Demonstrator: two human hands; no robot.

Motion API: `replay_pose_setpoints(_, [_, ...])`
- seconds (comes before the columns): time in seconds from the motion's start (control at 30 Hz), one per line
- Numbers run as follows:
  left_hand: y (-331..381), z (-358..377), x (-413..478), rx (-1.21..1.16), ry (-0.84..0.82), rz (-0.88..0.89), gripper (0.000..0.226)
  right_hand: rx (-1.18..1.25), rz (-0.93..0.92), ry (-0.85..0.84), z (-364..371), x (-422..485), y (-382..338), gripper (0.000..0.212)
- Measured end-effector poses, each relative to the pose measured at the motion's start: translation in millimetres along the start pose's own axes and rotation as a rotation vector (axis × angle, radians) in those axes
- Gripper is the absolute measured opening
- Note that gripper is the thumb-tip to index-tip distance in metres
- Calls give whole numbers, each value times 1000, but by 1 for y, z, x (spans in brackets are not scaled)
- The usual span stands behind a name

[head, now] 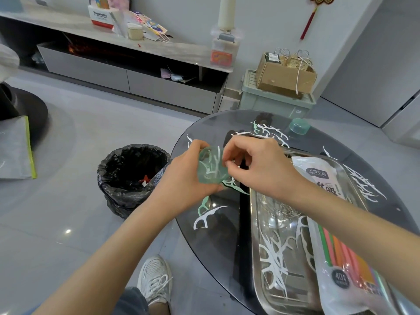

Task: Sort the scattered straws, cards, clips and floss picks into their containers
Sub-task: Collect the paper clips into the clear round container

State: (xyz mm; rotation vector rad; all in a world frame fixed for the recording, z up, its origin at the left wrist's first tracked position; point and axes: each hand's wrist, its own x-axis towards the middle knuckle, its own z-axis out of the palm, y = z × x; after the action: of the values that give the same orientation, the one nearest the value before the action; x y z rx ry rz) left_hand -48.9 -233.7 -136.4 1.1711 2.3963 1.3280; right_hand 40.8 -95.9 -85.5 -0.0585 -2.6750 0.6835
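Tilted translucent green jar [205, 177] holds white floss picks [215, 161].

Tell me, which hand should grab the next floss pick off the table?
Right hand: the left hand grips the translucent green plastic jar, and most white plastic floss picks lie on the right.
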Motion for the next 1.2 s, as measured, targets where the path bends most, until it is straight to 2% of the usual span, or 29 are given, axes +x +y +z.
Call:
replay_pose_setpoints(0.07, [-1,-1,1,28,-10,7,65,-7,16,-49,-1,1,-1,12])
replay_pose_setpoints(0.2, [-3,-4,0,48,-39,-46,66,14,34,106,-12,9,-1,10])
replay_pose_setpoints(0.27, [-4,-7,1,69,-58,-98,71,-35,81,107,-16,17,6,11])
replay_pose_setpoints(0.3, [-5,-9,1,89,-67,-130,73,-111,120,22,-17,20,12,13])
replay_pose_setpoints(0.43, [-11,-18,0,279,-73,-223,63,-529,176,-587,-4,21,35,33])
replay_pose_setpoints(0.5, [-12,-22,0,322,-70,-231,57,-677,115,-684,10,20,39,45])
replay_pose_setpoints(0.6, [-12,-23,-1,302,-92,-228,54,-743,73,-650,28,23,41,40])
replay_pose_setpoints(0.73, [-12,-25,-1,233,-152,-234,53,-724,49,-604,48,22,38,14])
replay_pose_setpoints(0.93, [-10,-27,-3,198,-223,-238,57,-706,94,-497,51,22,46,13])
replay_pose_setpoints(1.1, [-10,-28,-5,189,-235,-230,58,-531,189,-344,29,24,44,11])
replay_pose_setpoints(1.2, [-10,-25,-5,185,-238,-226,56,-186,330,-171,6,27,33,7])
